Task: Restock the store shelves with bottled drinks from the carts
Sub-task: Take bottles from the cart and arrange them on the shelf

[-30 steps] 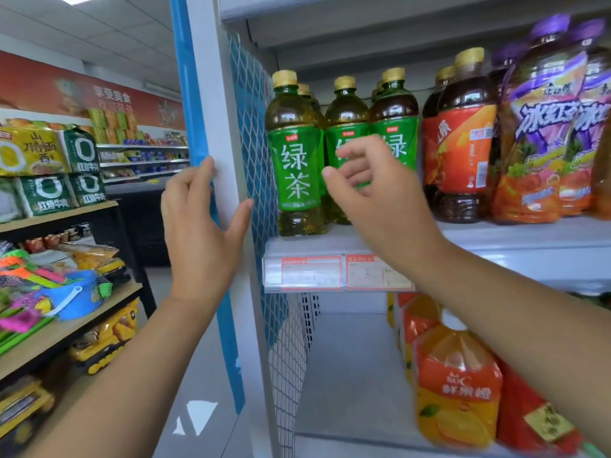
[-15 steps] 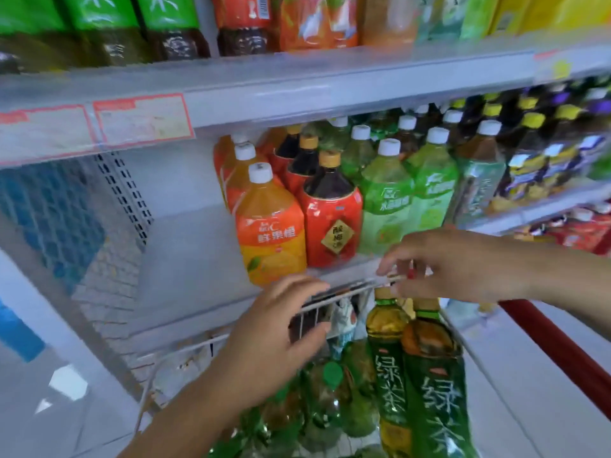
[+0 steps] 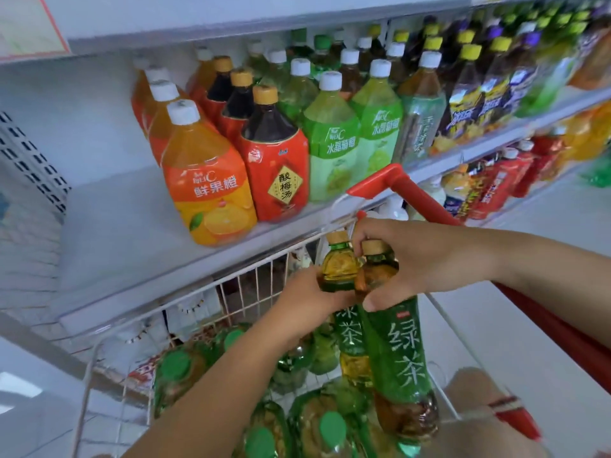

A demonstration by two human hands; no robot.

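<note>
My right hand (image 3: pixel 420 259) is curled over the neck of a green tea bottle (image 3: pixel 395 345), thumb pressed on the top of its green label, fingers wrapped round below the tan cap. My left hand (image 3: pixel 307 300) grips the shoulder of a second green tea bottle (image 3: pixel 340 269), which stands touching the first on its left side. Both bottles are roughly upright, leaning slightly, inside the wire cart (image 3: pixel 231 292) at its right side (I cannot tell whether their bases rest on anything). Below them the cart holds a pile of green-capped bottles (image 3: pixel 330 428) lying on their sides. The cart's red handle (image 3: pixel 413 193) runs just behind my right hand. Beyond the cart's rim is the white shelf (image 3: pixel 125 233), bare at its left part, with an orange juice bottle (image 3: pixel 208 183) at the front, a red-labelled dark drink (image 3: pixel 277 166) just beside it, and pale green bottles (image 3: pixel 334 143) further right.
</note>
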